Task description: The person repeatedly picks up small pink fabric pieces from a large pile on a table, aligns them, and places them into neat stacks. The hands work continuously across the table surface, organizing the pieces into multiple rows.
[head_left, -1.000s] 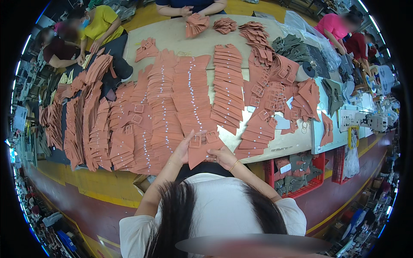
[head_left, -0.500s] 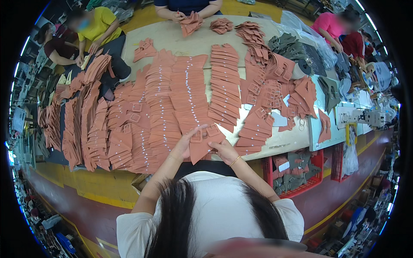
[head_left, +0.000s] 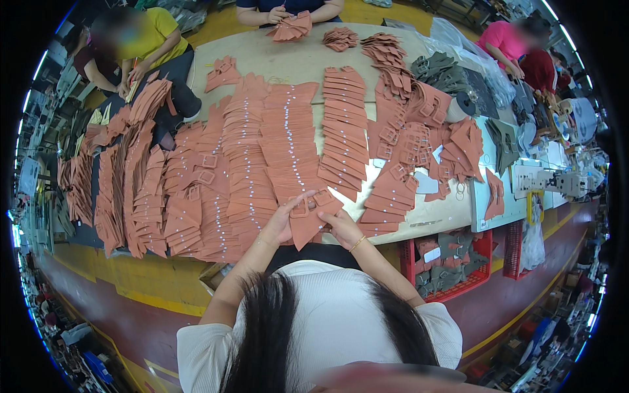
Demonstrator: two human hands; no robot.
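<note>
Between my two hands, just over the table's near edge, is a salmon-coloured leather piece with buckles (head_left: 305,230). Its pointed end hangs down toward me, and two square covered buckles show along its top. My left hand (head_left: 280,221) grips its left side, fingers behind it. My right hand (head_left: 343,229) pinches the right side, with the thumb on the front. Beyond my hands lie long overlapping rows of matching leather pieces (head_left: 288,141) with small white marks on them. A further row (head_left: 344,131) stands to the right of these.
More buckled pieces (head_left: 413,144) heap up at the right, near a thread cone (head_left: 460,107). Under the table's right side sits a red crate (head_left: 452,272) of grey and salmon pieces. A sewing machine (head_left: 557,182) stands far right. Co-workers (head_left: 291,14) work around the table.
My hands and the buckled piece stay almost still. Across the table, a co-worker's hands have shifted slightly, lowering a bundle of salmon pieces toward the table; the whole view has moved a little.
</note>
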